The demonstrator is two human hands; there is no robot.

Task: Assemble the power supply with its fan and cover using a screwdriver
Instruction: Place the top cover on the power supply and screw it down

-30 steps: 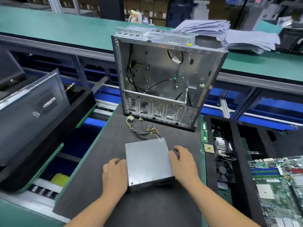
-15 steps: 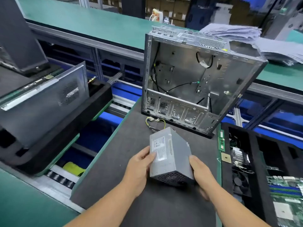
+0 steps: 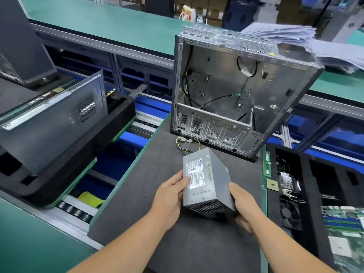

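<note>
We have a single head-worn, wide-angle view, looking forward and down from above the dark work mat (image 3: 149, 194). Our hands lie nearest, low in the frame, while the open computer case (image 3: 236, 91) and the green conveyor (image 3: 110, 22) stand farther off.

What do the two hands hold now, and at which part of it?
Both hold the power supply: the left hand grips its labelled side, the right hand its opposite side, near the vented end.
</note>
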